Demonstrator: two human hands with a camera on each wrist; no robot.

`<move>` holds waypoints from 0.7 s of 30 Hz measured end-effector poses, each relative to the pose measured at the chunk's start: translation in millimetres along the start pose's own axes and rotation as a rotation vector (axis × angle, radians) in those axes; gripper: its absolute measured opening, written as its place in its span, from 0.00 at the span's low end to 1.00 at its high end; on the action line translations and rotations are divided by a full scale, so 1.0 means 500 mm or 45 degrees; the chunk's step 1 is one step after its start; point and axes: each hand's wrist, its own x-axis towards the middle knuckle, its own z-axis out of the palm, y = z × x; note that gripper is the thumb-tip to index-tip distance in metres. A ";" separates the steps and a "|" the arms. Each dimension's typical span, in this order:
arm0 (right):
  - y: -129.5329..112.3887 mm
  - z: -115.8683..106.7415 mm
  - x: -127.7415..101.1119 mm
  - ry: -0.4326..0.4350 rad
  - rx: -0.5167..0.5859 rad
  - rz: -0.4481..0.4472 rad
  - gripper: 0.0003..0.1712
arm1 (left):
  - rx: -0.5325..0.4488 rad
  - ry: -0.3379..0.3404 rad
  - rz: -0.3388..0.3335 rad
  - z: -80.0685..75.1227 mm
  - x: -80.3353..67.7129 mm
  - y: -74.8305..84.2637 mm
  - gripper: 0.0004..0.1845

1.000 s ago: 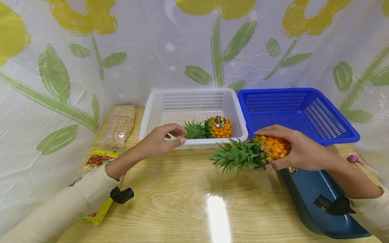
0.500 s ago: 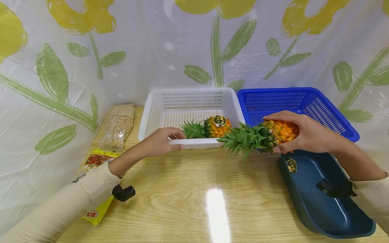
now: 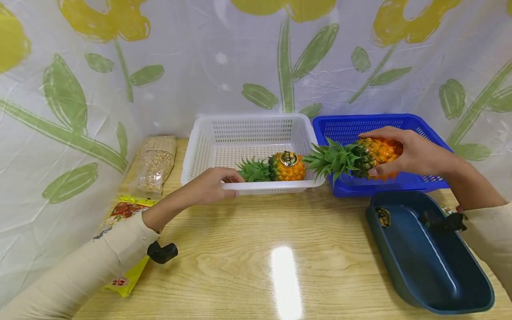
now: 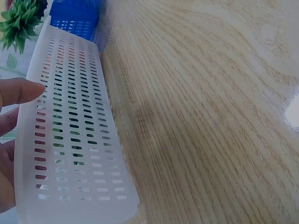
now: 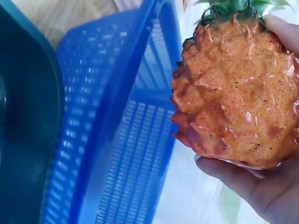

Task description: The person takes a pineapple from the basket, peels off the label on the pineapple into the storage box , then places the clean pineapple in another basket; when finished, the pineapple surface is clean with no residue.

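My right hand (image 3: 414, 153) grips an orange pineapple (image 3: 382, 153) by its body and holds it over the blue basket (image 3: 346, 191). Its green crown points left, toward the white basket (image 3: 276, 186). The right wrist view shows thumb and fingers around the spiky pineapple (image 5: 238, 93), beside the blue basket's rim. At the white basket's front rim, my left hand (image 3: 212, 184) pinches the edge, thumb outside and fingers inside. A second pineapple (image 3: 294, 171) with a black and gold label lies on its side in the white basket, crown toward my left fingers.
A dark teal basin (image 3: 428, 253) with a label sticker inside stands at the front right. On the left lie a clear bag of pale beans or grains (image 3: 156, 166) and a yellow printed packet (image 3: 130, 211). A flowered curtain (image 3: 180, 66) hangs behind.
My right hand has carried the pineapple up and right, from above the table and basin to over the blue basket. My left hand has taken hold of the white basket's rim.
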 end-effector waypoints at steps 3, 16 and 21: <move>0.015 -0.008 0.014 0.003 -0.018 0.010 0.45 | 0.008 0.000 0.002 -0.001 0.000 -0.003 0.12; 0.079 -0.057 0.063 -0.036 -0.005 0.182 0.43 | 0.022 0.003 0.022 0.000 -0.002 -0.006 0.11; 0.102 -0.073 0.081 -0.054 0.003 0.210 0.44 | 0.031 0.004 0.019 0.002 -0.001 -0.008 0.12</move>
